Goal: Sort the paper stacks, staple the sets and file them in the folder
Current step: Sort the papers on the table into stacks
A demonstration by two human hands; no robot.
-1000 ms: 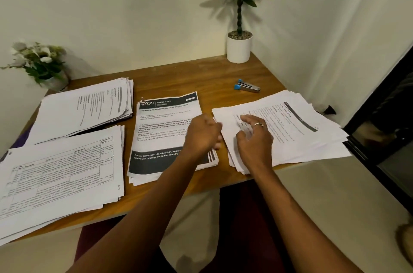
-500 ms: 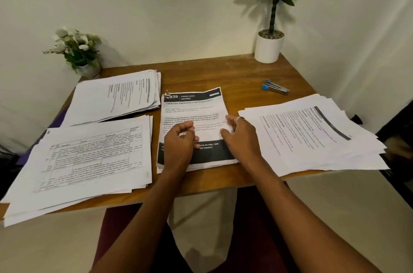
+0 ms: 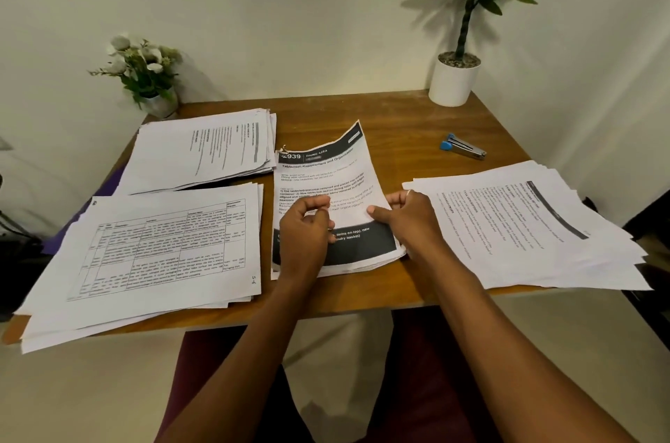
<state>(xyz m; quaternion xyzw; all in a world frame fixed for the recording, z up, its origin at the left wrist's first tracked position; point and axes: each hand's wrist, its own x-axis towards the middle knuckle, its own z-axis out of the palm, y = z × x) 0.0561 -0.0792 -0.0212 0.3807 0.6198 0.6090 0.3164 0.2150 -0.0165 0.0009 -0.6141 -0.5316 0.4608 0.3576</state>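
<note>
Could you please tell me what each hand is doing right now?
Left hand: curled on top sheet, grip unclear.
Right hand: pinches top sheet.

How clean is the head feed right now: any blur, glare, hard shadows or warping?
Head view: warm, dim light, no glare; the potted plant throws a shadow on the wall to its left; wide-angle warp stretches the frame edges; the middle sheet has a legible header, while small print on the right stack is smeared.
</note>
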